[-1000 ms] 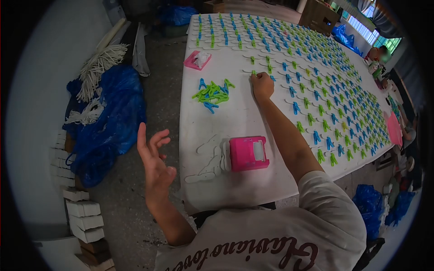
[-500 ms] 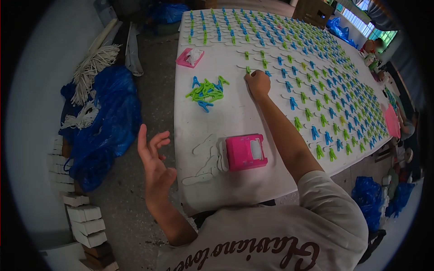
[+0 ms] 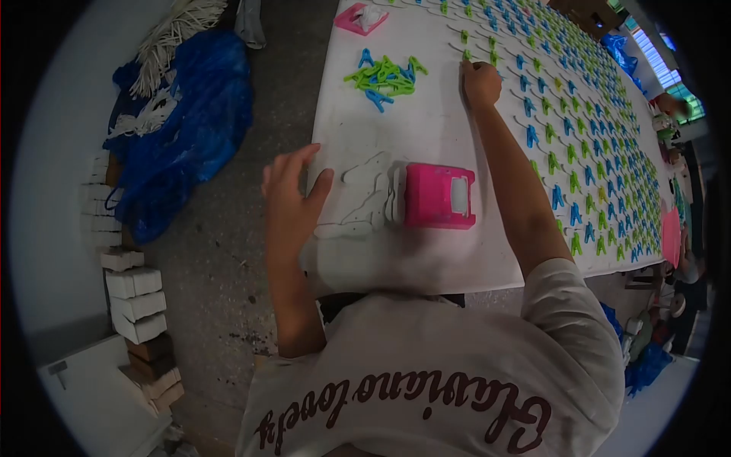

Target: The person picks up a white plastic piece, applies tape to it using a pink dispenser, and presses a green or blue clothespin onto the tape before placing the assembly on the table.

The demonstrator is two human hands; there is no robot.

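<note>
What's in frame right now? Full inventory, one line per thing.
white table: one, white, centre to upper right
loose plastic clips: one pile, green and blue, upper middle of the table
clips set on white hangers: many rows, green and blue, right half of the table
flat white plastic hangers: a few, white, near table edge beside the pink box
pink plastic box: one, pink, near table edge
small pink tray: one, pink, top of the table
blue plastic bag: one, blue, floor at left
white blocks: a stack, white, lower left floor
left hand: open, at the table's left edge
right hand: closed, at the clip rows
</note>
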